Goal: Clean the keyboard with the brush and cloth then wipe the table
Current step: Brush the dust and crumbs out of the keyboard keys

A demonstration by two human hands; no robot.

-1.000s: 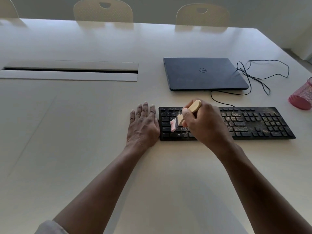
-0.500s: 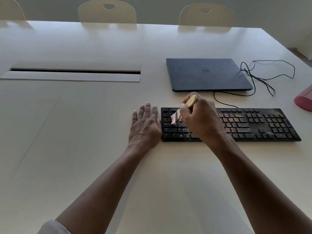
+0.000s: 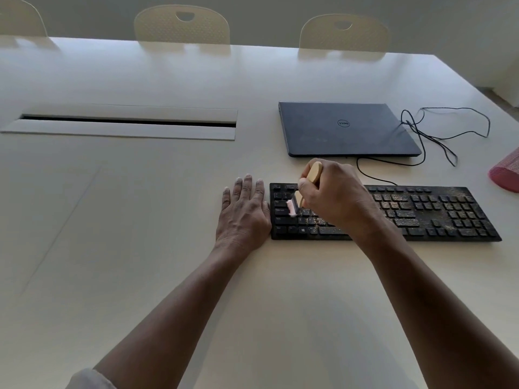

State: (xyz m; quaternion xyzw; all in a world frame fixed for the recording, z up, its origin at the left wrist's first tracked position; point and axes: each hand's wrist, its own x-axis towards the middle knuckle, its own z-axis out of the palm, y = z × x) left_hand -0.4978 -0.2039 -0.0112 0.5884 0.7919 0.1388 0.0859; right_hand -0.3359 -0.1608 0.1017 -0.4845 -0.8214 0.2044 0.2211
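Observation:
A black keyboard (image 3: pixel 438 211) lies on the white table (image 3: pixel 140 220), its keys speckled with light crumbs, thickest on the right half. My right hand (image 3: pixel 334 197) grips a small wooden-handled brush (image 3: pixel 313 172); its pale pink bristles touch the keys near the keyboard's left end. My left hand (image 3: pixel 243 211) lies flat on the table, fingers together, pressed against the keyboard's left edge. No cloth is in view.
A closed dark laptop (image 3: pixel 345 130) sits just behind the keyboard. A thin black cable (image 3: pixel 438 136) loops to its right and runs to the keyboard. A red mesh container (image 3: pixel 505 172) lies at the right edge. A cable slot (image 3: pixel 126 122) is at left. Chairs (image 3: pixel 182 26) line the far side.
The brush bristles moved up toward the upper key rows, then back down to the middle rows at the left end. My left hand stayed flat beside the keyboard.

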